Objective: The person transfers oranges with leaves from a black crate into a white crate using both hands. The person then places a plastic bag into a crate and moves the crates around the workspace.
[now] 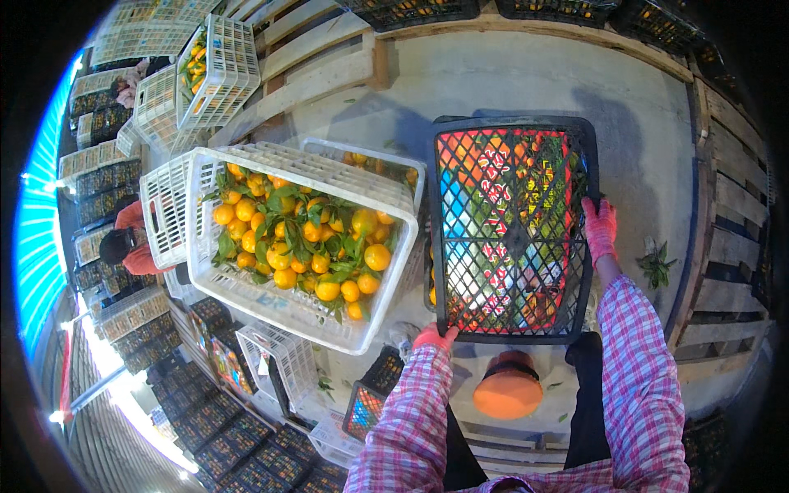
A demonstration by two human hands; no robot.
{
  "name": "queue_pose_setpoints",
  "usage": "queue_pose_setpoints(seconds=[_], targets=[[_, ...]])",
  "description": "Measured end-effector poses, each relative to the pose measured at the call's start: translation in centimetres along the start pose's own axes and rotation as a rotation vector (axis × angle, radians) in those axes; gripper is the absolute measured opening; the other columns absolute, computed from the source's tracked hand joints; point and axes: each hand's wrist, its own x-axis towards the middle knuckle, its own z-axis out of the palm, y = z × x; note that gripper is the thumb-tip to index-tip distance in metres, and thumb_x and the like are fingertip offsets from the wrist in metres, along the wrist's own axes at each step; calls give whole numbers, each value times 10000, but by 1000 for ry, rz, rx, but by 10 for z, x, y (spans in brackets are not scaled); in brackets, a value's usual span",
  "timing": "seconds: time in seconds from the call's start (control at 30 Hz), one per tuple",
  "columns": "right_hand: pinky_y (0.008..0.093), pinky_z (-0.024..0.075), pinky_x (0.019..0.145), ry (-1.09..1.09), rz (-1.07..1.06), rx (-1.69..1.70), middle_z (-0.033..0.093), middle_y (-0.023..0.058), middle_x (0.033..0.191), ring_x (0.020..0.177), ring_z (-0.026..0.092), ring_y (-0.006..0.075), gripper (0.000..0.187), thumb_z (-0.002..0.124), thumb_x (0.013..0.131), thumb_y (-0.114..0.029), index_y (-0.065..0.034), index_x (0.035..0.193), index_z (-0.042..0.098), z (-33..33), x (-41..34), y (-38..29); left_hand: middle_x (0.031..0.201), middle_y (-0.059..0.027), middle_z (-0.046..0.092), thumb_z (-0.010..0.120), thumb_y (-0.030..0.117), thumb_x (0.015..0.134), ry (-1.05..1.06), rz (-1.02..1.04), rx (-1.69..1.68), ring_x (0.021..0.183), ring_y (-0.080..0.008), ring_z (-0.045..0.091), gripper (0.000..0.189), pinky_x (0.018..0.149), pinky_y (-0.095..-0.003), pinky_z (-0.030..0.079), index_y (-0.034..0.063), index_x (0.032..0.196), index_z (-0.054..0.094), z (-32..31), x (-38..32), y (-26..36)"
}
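Note:
A black plastic lattice crate (515, 237) stands before me, with a colourful printed sheet (493, 185) showing through its mesh. In a pink glove, my left hand (435, 338) holds the crate's near left corner. My right hand (599, 231), gloved in pink too, grips the crate's right rim. To the left, a large white plastic crate (296, 320) is tilted and filled with orange citrus fruit (308, 234) with green leaves. Behind it, partly hidden, is another pale crate (363, 148) with fruit. Some oranges show at the black crate's left edge.
An orange-topped round stool (508, 394) stands between my legs. Wooden pallets (727, 246) line the right side, and slatted wood (314, 80) the upper left. A person (129, 240) is at the far left, near stacked black crates (228, 431). A small leafy sprig (657, 265) lies on the floor.

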Motion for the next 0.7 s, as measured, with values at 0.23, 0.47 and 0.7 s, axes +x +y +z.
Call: queue_pose_setpoints(seconds=[0.23,0.47,0.7], targets=[[427,419,957,-58,0,312,542,205,1242,1131,539,360,655,640,852,-511,-62,1307,496,-3,-30,9,1235,-289,538,599,468,877,384,119,-70,1137,-437,527,689,977,-481,429,-34,1324,448,-2,96,36],[399,382,1009,-185,279,410,525,202,1312,1205,506,336,683,602,887,-494,-42,1376,450,32,-113,56,1240,-279,557,513,417,939,542,157,35,1154,-439,524,576,993,-482,419,-32,1300,495,-21,144,83],[367,462,875,-39,133,369,570,141,1202,1027,582,263,562,600,921,-392,-38,1341,480,29,-124,46,1143,-199,605,613,355,897,406,250,-379,1072,-364,573,488,927,-446,442,-4,1224,565,-62,146,94]])
